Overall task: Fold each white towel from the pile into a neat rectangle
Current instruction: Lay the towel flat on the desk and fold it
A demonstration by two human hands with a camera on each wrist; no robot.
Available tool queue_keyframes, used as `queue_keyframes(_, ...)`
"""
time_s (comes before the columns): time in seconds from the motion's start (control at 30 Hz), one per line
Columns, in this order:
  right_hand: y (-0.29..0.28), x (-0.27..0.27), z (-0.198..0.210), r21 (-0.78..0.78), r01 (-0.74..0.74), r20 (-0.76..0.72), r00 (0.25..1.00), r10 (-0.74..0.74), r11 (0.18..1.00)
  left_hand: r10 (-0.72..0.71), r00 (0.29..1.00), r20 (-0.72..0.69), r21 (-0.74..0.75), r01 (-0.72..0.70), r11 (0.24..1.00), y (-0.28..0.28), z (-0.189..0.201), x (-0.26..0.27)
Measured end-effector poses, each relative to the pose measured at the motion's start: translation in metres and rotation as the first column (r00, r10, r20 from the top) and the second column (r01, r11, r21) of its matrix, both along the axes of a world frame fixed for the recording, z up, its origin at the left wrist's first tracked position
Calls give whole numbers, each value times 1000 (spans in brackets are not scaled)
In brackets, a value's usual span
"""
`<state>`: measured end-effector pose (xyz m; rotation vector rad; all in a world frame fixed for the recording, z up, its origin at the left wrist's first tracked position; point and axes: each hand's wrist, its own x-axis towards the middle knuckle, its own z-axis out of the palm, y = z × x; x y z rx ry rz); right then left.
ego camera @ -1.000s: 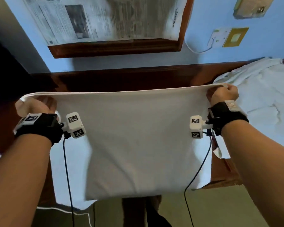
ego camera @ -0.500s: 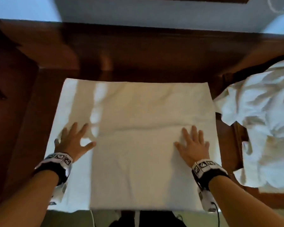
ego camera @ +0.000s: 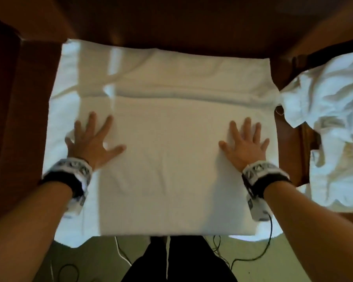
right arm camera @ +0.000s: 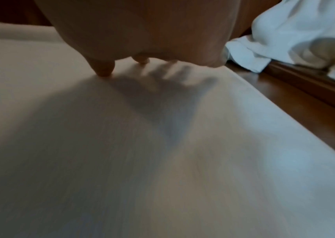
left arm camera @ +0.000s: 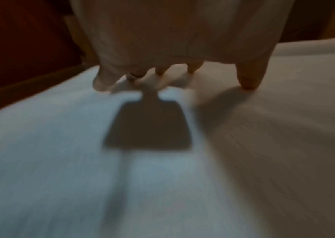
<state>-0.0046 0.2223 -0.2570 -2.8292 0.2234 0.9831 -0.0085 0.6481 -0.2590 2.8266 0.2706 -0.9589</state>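
A white towel (ego camera: 167, 143) lies folded over on the dark wooden table (ego camera: 192, 27), its near edge hanging past the table's front. My left hand (ego camera: 92, 139) lies flat on its left part with fingers spread. My right hand (ego camera: 245, 143) lies flat on its right part, fingers also spread. The left wrist view shows the left hand's fingertips (left arm camera: 247, 83) touching the towel (left arm camera: 162, 177). The right wrist view shows a thumb tip (right arm camera: 103, 70) pressing the towel (right arm camera: 162, 145). A crease runs across the towel beyond both hands.
A crumpled pile of white towels (ego camera: 330, 119) lies at the right, touching the flat towel's far right corner; it also shows in the right wrist view (right arm camera: 304, 37). Bare wood lies to the left. Cables (ego camera: 259, 255) trail on the floor below.
One second ago both hands gripped the towel's top edge and held it up. It now lies on the table, with both hands flat on it and slid slightly nearer since half a second ago.
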Motion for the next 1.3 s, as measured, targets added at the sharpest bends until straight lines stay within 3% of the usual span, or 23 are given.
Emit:
queue_keyframes(0.1,-4,-67,10,6,-2,-81,997,3,1000,-27,999,-44,19,28,999,-5,0,-57)
queue_keyframes(0.17,-11,-73,9,-1,-26,-106,994,26,1000,-11,998,-69,56,15,998,-1,-2,-56)
queue_keyframes(0.27,-14,-33,0,-7,-42,-59,997,41,999,-17,998,-57,93,22,995,4,-6,-17)
queue_keyframes(0.37,-12,20,-7,10,-22,-8,1000,22,1000,-40,998,-55,51,43,998,4,-4,29)
queue_keyframes(0.47,-9,39,-5,20,-2,1,1000,2,1000,-40,998,-51,-9,40,999,3,8,44)
queue_keyframes(0.73,-6,-87,8,21,-77,-104,991,78,997,-35,985,-170,30,41,999,-1,7,-64)
queue_keyframes(1.03,-8,3,-5,11,-51,-2,999,52,999,-76,995,-60,-4,76,997,1,8,24)
queue_keyframes(1.13,-3,-33,1,-10,-78,15,997,78,997,-69,997,-13,-29,69,997,-8,13,-16)
queue_keyframes(1.3,-3,-150,5,-21,-85,-72,994,84,996,-62,992,-113,-22,60,998,-15,4,-130)
